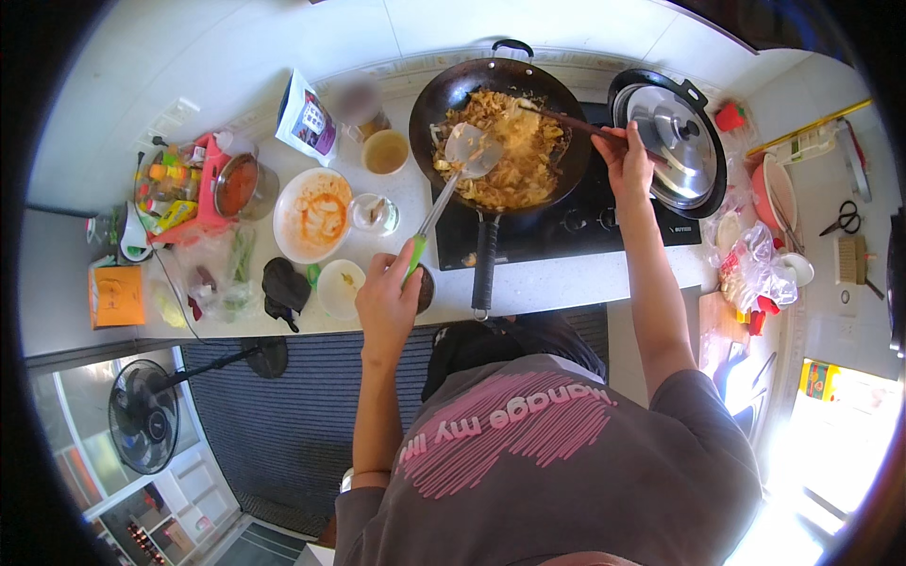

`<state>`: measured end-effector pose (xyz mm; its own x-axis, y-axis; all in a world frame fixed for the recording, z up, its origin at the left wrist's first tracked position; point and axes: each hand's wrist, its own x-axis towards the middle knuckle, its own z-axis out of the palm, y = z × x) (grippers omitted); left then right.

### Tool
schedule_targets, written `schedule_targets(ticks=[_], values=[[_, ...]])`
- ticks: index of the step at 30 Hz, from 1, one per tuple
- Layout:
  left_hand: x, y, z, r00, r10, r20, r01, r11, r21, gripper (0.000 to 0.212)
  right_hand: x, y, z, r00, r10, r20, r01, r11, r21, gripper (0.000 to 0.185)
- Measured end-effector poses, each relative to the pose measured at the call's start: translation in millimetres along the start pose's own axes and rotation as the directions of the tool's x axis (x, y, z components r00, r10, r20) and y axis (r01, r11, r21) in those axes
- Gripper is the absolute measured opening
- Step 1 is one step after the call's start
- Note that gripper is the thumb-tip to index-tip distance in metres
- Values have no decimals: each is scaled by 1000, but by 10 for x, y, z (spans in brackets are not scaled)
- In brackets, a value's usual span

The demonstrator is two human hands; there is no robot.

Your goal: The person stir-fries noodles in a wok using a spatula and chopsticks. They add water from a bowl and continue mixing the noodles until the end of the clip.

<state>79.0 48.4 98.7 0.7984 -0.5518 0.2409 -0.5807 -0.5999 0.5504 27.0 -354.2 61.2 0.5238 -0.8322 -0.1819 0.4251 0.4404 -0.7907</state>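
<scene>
My left hand grips the green handle of a metal spatula, whose blade rests in the food at the left side of a black wok. In my right hand is a pair of dark chopsticks; their tips reach into the food near the wok's upper middle. Shredded, browned food covers the wok's bottom, with a paler clump by the chopstick tips. The wok sits on a black cooktop, its wrapped handle pointing toward me. Below my left hand, a dark round container is partly hidden.
Right of the wok, a steel lid lies on a black pan. To the left stand a sauce-smeared white plate, a glass, a bowl of liquid, a steel pot and a pouch. A fan stands lower left.
</scene>
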Motion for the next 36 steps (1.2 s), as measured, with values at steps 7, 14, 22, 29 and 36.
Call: schedule_targets(ticks=[7, 14, 22, 29, 36], values=[[32, 24, 76, 1000, 21, 8, -21, 999, -37, 39, 50, -217, 209, 1000, -8, 8, 8, 997, 81, 32], [3, 3, 8, 1000, -23, 7, 23, 999, -43, 38, 115, -366, 186, 999, 19, 51, -29, 977, 211, 30], [51, 70, -62, 1000, -24, 12, 25, 997, -73, 37, 64, -794, 467, 978, -83, 192, 41, 976, 212, 32], [53, 52, -75, 1000, 11, 7, -10, 996, -90, 37, 126, -1266, 810, 871, -203, 447, 64, 950, 307, 26], [80, 155, -259, 1000, 17, 15, -13, 972, -236, 38, -123, -960, 671, 958, -31, 286, 9, 997, 76, 33]])
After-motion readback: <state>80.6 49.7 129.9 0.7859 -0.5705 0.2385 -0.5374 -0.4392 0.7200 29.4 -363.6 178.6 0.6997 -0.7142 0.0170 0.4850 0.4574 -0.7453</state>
